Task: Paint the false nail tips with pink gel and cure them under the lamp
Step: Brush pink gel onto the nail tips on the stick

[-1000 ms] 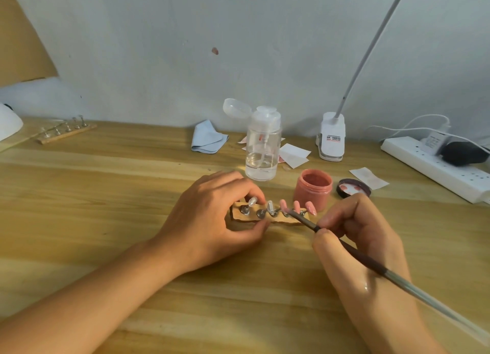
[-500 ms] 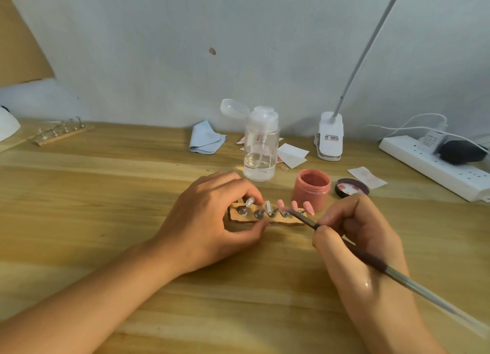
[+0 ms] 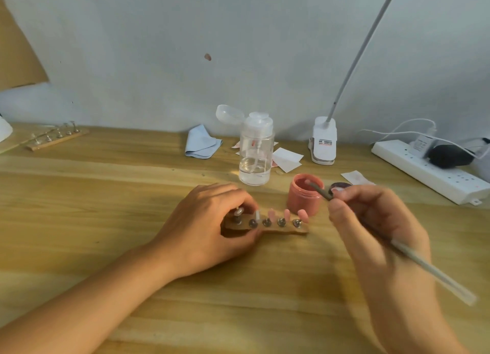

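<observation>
The fingers (image 3: 233, 194) of the left hand (image 3: 206, 229) are curled over the left end of a short wooden strip holder (image 3: 281, 229). The thumb is pressed against its near edge, so the strip is gripped flat on the light wooden counter (image 3: 106, 207). Five metal studs are set along the strip. Three pink false nail tips (image 3: 287, 213) are carried on the right-hand studs and two clear false nail tips (image 3: 257, 216) on the left-hand ones, beside the fingers.

To the right, a thin grey brush with a clear handle (image 3: 424, 267) is pinched between the thumb and curled fingers (image 3: 352, 194) of the right hand (image 3: 371, 221), which is raised off the counter. The brush tip is held over the open mouth of a small round pink gel jar (image 3: 302, 201), just beyond the strip's right end. Its dark round lid (image 3: 340, 186) lies beside it, partly hidden by the right hand.

Farther back stand a clear plastic pump bottle (image 3: 256, 154), a folded pale blue cloth (image 3: 201, 142), white paper squares (image 3: 287, 157) and a white clip-on desk lamp (image 3: 323, 141). A white power strip (image 3: 429, 172) lies at far right. A second wooden stud strip (image 3: 57, 139) lies at far left.
</observation>
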